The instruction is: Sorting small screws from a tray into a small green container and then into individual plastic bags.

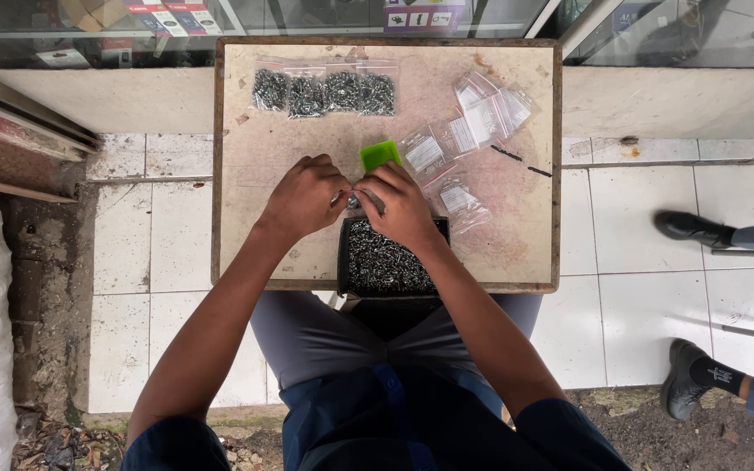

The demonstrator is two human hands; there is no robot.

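My left hand (pixel 305 196) and my right hand (pixel 401 208) meet over a small worn table (pixel 517 253), both pinching a small clear plastic bag (pixel 353 199) with a few screws in it. Just below the hands stands a black box (pixel 384 258) full of dark metal screws, at the table's near edge. A green scoop (pixel 380 154) lies right behind my right hand.
Several filled bags of screws (pixel 323 92) lie in a row at the table's far side. Empty clear bags (pixel 473 122) are scattered to the right. Another person's legs and black shoes (pixel 693 228) stand on the tiled floor at right. A glass shopfront lies beyond.
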